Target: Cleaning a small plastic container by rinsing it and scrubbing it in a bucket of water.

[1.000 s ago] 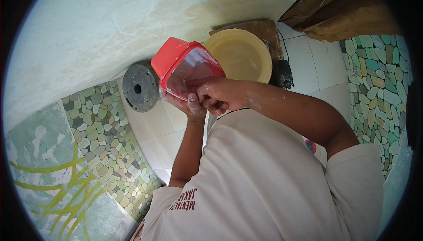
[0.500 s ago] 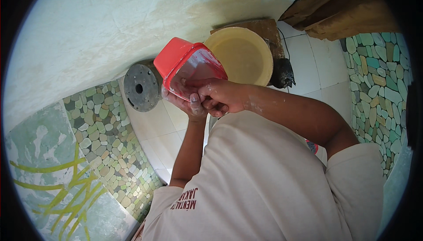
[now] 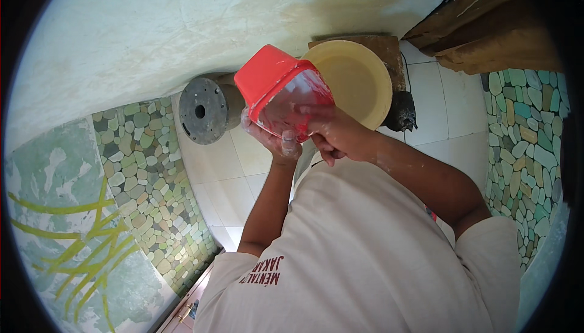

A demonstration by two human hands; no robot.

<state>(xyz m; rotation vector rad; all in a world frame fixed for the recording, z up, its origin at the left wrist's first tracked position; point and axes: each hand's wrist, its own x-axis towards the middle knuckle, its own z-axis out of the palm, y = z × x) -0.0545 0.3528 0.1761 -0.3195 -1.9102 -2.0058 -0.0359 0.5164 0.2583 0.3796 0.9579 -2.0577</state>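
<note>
Floor [image 3: 243,169] of pale square tiles runs up the middle, w/ pebble-mosaic strips [image 3: 146,181] on the left and right edges. Off-white wall [image 3: 182,23] closes the top of the view. Open tile between the left pebble strip and the person's arms; the space toward the wall is taken up. A grey metal cylinder w/ round flange [image 3: 204,109] lies on its side just beside the wall, left of the hands. A shallow yellow basin [image 3: 359,83] sits on a brown board [image 3: 380,47] by the wall, right behind the hands. A dark small object [image 3: 401,111] w/ a thin cord sits at the basin's right rim. Brown wooden planks [image 3: 486,29] fill the top right corner.

Red plastic container [image 3: 283,93], squarish, clear-sided, is held up above the floor approx. between the cylinder and the basin, tilted, base toward the camera's upper left. Inside is smeared red.

Left hand [image 3: 274,141] is under the container, fingers curled up around its lower-left side, wet w/ pale residue. Right hand [image 3: 337,132] is at the container's open lower-right edge, fingers folded over the rim and partly inside; how far in, can't tell. Both hands are closed round the container, neither spread. Cream T-shirt [image 3: 365,260] fills the lower centre and blocks the floor below.
</note>
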